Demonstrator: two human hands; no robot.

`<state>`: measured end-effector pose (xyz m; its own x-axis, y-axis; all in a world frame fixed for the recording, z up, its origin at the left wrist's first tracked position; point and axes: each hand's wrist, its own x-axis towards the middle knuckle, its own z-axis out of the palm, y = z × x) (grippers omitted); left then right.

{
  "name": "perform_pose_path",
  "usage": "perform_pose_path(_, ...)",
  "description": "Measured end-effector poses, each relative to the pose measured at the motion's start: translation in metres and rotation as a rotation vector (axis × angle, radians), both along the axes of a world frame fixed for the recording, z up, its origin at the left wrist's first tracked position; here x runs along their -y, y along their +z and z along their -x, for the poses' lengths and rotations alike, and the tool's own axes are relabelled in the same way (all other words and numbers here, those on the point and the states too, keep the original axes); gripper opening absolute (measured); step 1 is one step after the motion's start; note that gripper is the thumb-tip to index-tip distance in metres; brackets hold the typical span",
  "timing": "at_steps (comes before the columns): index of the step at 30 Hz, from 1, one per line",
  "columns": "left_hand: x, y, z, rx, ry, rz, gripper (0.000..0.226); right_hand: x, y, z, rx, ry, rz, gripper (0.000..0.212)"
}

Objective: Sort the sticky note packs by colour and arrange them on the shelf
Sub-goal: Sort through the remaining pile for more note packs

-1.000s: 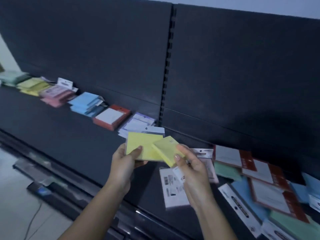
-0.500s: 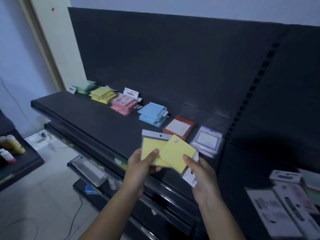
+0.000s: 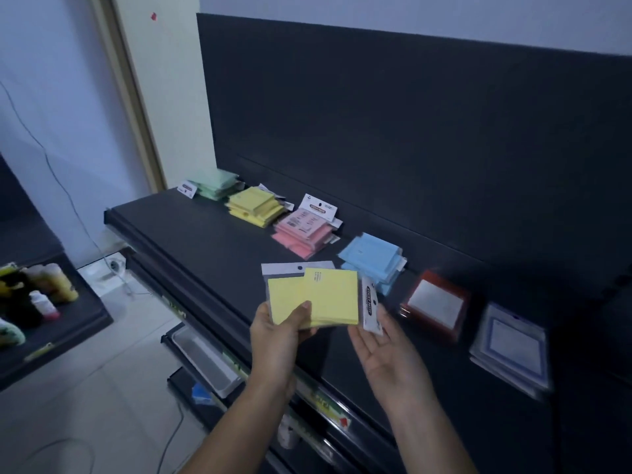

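Note:
My left hand point(image 3: 277, 336) grips two yellow sticky note packs point(image 3: 328, 295), fanned one over the other, with the thumb pressed on their front. The right pack's white header card point(image 3: 371, 309) hangs out to the right. My right hand point(image 3: 386, 354) is palm up with fingers apart just under that card, holding nothing. Along the back of the black shelf point(image 3: 205, 241) lie sorted piles: green point(image 3: 213, 184), yellow point(image 3: 254, 206), pink point(image 3: 304, 234), blue point(image 3: 371, 260), then a red-framed pack point(image 3: 434, 304) and a purple-framed pack point(image 3: 509, 347).
The shelf's front edge runs diagonally below my hands. A lower shelf carries a white tray point(image 3: 205, 360). At the far left stands another black shelf with bottles point(image 3: 41, 292). A cable trails over the pale floor point(image 3: 102, 422).
My view has swung left to the sorted piles. My right hand has let go of its yellow pack and opened; both packs now sit in my left hand.

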<state>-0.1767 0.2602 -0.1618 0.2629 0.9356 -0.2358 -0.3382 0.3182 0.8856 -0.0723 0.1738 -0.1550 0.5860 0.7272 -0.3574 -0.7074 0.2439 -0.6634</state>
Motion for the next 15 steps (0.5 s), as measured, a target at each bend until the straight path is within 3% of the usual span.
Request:
perform_pose_path(2, -0.023, 0.001, -0.006, 0.000, 0.053, -0.008, 0.023, -0.029, 0.001, 0.004, 0.049, -0.009, -0.050, 0.035)
perform_pose_path(8, -0.089, 0.002, -0.012, -0.010, 0.079, -0.036, 0.027, -0.115, 0.007, 0.008, 0.442, 0.008, 0.004, 0.039)
perform_pose_path(15, -0.150, -0.001, -0.008, -0.003, 0.018, -0.009, 0.012, -0.179, 0.009, -0.007, 0.446, 0.015, 0.017, 0.034)
